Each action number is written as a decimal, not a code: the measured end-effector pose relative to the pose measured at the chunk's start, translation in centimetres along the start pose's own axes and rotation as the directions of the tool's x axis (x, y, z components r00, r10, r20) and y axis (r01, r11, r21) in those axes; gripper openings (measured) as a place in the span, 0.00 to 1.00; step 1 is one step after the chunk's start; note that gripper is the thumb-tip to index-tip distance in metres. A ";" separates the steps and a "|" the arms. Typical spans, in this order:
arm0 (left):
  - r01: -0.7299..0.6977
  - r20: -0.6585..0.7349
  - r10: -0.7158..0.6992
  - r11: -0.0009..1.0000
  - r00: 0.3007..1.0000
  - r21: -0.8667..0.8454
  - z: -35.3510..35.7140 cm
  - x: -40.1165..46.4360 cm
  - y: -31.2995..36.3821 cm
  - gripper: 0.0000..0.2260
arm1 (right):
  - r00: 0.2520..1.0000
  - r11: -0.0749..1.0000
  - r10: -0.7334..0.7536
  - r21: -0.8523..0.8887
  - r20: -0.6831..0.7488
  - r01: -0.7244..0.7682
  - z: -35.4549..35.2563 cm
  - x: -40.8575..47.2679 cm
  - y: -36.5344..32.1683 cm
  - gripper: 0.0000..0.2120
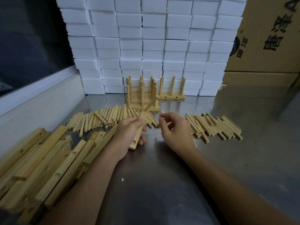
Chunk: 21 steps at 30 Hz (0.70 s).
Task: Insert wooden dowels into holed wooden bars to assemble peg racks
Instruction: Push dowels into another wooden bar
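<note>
My left hand (129,130) grips a holed wooden bar (139,135), tilted with its near end low, and a blurred dowel (146,109) sticks out above the bar. My right hand (174,127) is just to the right with curled fingers, pinching a short dowel (162,112) whose tip shows above the fingers. Loose dowels lie in a row left of the hands (103,118) and another row to the right (215,127). Several finished peg racks (142,95) stand behind the hands, one more (172,95) beside them.
A heap of holed bars (43,166) covers the steel table (162,184) at the left. A wall of white boxes (154,46) stands at the back, cardboard cartons (267,38) at the right. A raised metal ledge (40,101) runs along the left.
</note>
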<state>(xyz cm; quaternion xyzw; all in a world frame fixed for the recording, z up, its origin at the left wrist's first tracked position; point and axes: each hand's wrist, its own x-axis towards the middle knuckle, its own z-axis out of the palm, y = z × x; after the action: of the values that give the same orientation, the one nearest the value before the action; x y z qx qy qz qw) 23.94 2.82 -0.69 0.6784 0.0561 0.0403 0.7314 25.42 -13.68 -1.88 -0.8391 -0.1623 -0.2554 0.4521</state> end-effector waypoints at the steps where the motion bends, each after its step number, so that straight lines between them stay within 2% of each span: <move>1: 0.016 -0.032 -0.017 0.999 0.999 -0.044 0.0 0.1 0.0 0.07 | 1.000 0.997 0.000 -0.082 -0.009 0.000 0.0 0.1 0.1 0.06; 4: 0.058 -0.066 -0.072 0.980 0.995 -0.193 -0.3 0.3 0.1 0.09 | 0.996 0.971 0.015 -0.240 0.083 0.006 0.3 0.1 0.4 0.11; 8: 0.105 0.002 -0.113 0.917 0.994 -0.386 -0.7 0.4 0.3 0.09 | 0.955 0.857 0.056 -0.505 0.291 0.104 1.0 0.2 0.4 0.21; 11: 0.124 0.017 -0.133 0.868 0.991 -0.481 -0.9 0.4 0.2 0.10 | 0.927 0.810 0.092 -0.569 0.363 0.141 1.2 0.2 0.6 0.23; 13: 0.129 0.032 -0.132 0.845 0.991 -0.519 -0.8 0.5 0.2 0.10 | 0.945 0.811 0.074 -0.570 0.317 0.128 1.2 0.2 0.5 0.20; 18: 0.143 0.058 -0.132 0.851 0.990 -0.506 -0.2 0.3 0.1 0.11 | 0.996 0.809 0.006 -0.586 0.094 0.050 1.0 0.1 0.1 0.13; 21: 0.140 0.059 -0.127 0.856 0.990 -0.497 -0.1 0.2 0.1 0.12 | 0.996 0.808 0.029 -0.589 0.079 0.023 0.7 0.2 0.2 0.07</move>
<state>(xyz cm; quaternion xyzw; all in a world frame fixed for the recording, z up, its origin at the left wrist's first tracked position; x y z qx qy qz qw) 24.17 2.98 -0.63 0.4607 0.0819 -0.0054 0.8838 25.84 -13.15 -2.23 -0.9481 -0.0927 -0.2570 0.1628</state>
